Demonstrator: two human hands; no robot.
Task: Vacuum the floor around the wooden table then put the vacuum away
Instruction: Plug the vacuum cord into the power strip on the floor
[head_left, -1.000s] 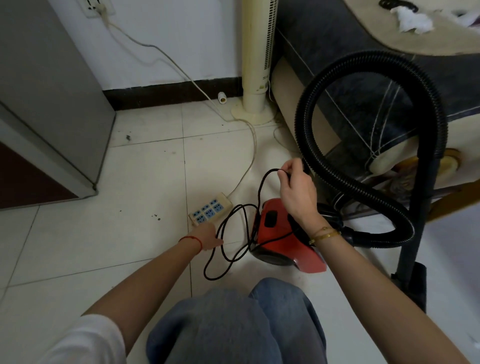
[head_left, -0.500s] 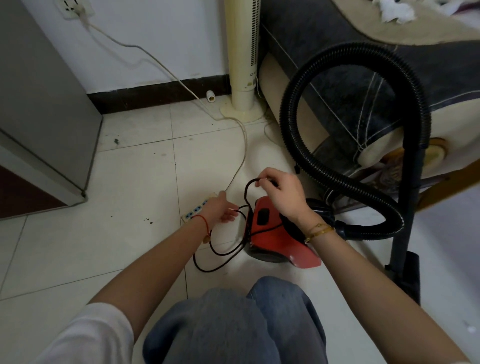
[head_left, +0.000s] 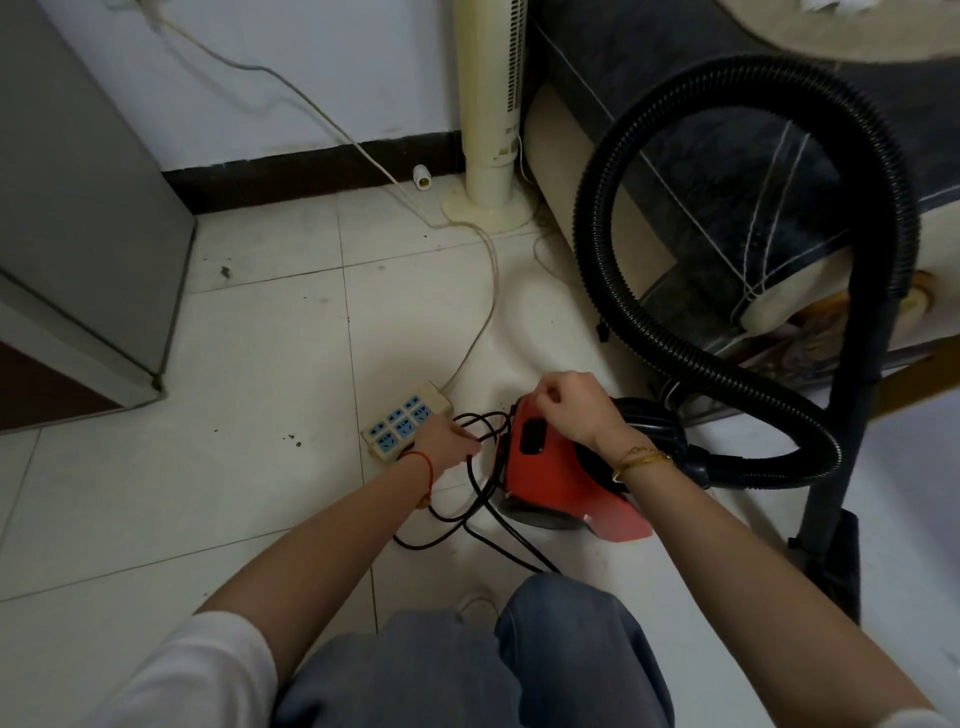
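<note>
The small red vacuum (head_left: 556, 478) sits on the white tiled floor in front of my knees. Its black ribbed hose (head_left: 644, 322) loops up high and comes down to a black tube and floor head (head_left: 831, 561) on the right. Loops of the black power cord (head_left: 467, 499) lie left of the red body. My right hand (head_left: 566, 410) rests on top of the vacuum's far end with fingers curled, pinching the cord there. My left hand (head_left: 441, 444) grips the cord loops beside the vacuum, just in front of the power strip.
A beige power strip (head_left: 405, 418) with blue sockets lies on the floor, its pale cable (head_left: 488, 270) running to the wall. A cream tower fan (head_left: 493, 130) stands at the back. A grey cabinet (head_left: 78, 197) stands left, a dark sofa (head_left: 727, 171) right.
My right hand has come down from holding the cord up in the air onto the vacuum's top. My left hand moved right to the cord loops, which now lie closer to the vacuum.
</note>
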